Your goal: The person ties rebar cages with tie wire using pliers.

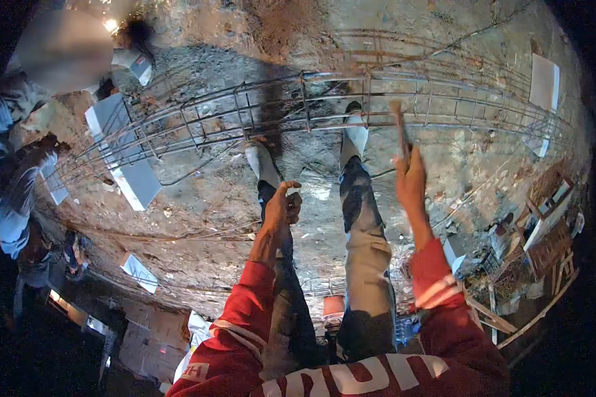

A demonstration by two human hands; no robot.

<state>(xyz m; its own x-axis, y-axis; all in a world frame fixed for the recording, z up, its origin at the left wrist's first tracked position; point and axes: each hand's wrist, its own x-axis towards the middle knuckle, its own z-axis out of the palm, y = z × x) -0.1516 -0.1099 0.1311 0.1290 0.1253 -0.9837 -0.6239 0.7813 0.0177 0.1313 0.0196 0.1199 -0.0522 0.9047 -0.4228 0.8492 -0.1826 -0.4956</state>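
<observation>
A long rebar cage of thin bars and square stirrups crosses the ground in front of me. My right hand is closed round a short, slim tool with a blunt tan end pointing up; it overlaps the cage's near bars in this view. Its exact kind is blurred. My left hand is apart from the cage, thumb and fingers curled together; I cannot tell what, if anything, they hold. Below the cage are my two feet, the left shoe and the right shoe, on rough ground.
A pale block lies under the cage's left part, a white board near its right end. At left is a person in blue clothing. Wooden scraps are piled at right. Thin rods lie along the ground.
</observation>
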